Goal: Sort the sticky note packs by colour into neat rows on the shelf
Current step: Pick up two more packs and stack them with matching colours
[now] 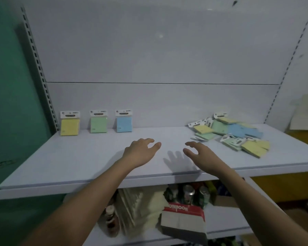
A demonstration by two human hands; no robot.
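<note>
Head view, left hand (140, 151) and right hand (198, 153) grip spread, empty, above shelf (78, 157)

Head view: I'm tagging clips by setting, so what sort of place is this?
Probably a small shop: a slotted upright carries the shelf, packaged sticky note packs lie on it, and drink cans sit below.

The shelf (75, 157) across the middle of the frame looks like smooth painted metal with a matt pale finish, as does the back panel (158, 55) above it. The sticky note packs (238, 134) at right are matt paper pads under glossy clear wrap (their white header cards look like card). At lower centre, a cardboard box (183, 221) looks matt.
</note>
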